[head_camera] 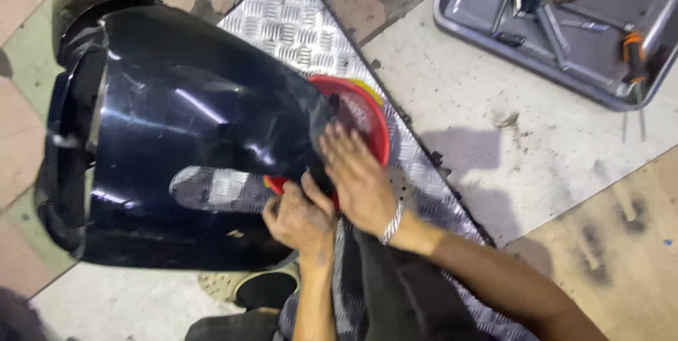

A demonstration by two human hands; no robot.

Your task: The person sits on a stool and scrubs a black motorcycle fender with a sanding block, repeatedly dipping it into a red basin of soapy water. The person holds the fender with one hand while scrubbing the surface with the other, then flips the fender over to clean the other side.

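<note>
Hands (332, 196) on dark fairing panel (191, 136), perhaps gripping; tool tray (466, 12) beyond.

A large glossy black plastic scooter body panel (191, 136), curved like a hood with an oblong slot cut through it, lay tilted just left of the hands, its right edge under their fingers. A round red plastic bowl (367, 118) with a yellow rim showing behind it sat directly beneath the right hand, partly hidden by the panel.
</note>
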